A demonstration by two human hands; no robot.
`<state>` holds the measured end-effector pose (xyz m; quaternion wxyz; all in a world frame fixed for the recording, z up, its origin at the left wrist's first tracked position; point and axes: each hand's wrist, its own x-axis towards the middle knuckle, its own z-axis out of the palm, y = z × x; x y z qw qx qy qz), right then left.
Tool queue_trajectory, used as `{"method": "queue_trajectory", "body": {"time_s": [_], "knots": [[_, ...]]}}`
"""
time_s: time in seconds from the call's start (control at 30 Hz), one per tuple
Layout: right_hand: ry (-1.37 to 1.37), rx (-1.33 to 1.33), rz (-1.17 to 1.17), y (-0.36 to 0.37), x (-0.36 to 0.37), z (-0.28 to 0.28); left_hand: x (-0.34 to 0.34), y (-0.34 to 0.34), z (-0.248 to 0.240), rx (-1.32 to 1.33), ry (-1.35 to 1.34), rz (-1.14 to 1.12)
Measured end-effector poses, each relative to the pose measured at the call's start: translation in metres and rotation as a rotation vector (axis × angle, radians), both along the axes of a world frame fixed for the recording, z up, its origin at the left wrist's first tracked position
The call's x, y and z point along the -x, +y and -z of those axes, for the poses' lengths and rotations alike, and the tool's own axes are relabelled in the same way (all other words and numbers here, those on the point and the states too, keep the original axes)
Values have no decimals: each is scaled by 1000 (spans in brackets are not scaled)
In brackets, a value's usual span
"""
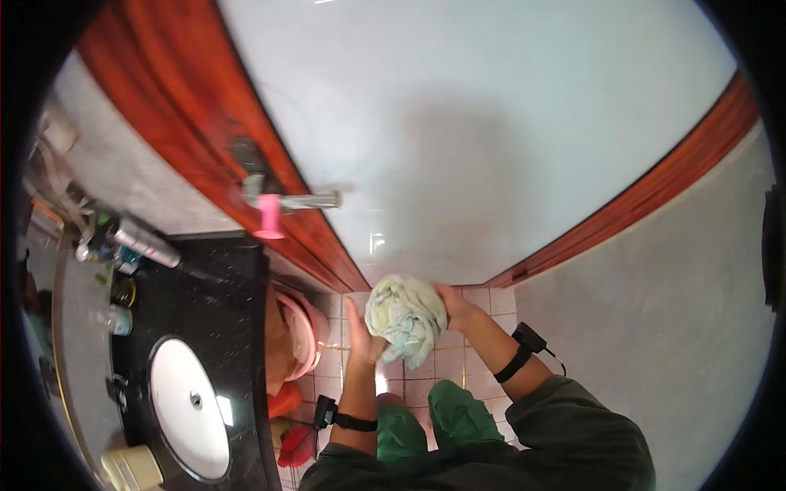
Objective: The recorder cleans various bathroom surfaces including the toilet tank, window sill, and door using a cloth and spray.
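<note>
A bunched-up, pale yellow-green and light blue cloth point(405, 315) is between my two hands, in front of the door. My left hand point(364, 340) bears it from the lower left, its thumb sticking out and its other fingers hidden beneath the folds. On the other side, my right hand point(452, 308) grips the bundle's right edge, with the fingertips out of sight behind it. The cloth is crumpled into a rounded lump, and a loose end hangs down at the bottom.
Ahead stands a white door panel point(491, 147) in a red-brown wooden frame, with a metal handle point(307, 200) bearing a pink strap. At left, a black counter point(213, 286) holds a white basin point(184, 401) and several bottles. Pink buckets point(307, 331) sit beside it on the tiled floor.
</note>
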<state>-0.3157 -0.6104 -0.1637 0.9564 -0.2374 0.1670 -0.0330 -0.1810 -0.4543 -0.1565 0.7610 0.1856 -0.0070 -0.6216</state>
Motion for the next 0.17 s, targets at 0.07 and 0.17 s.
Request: {"method": "queue_trajectory", "body": {"time_s": [0.07,0.17], "knots": [[207,110,-200,26,-10,-31,20,33,-11,21,16,-31],[326,292,-329,58,-15,-84,34,59,-14,-310,-270,-251]]}}
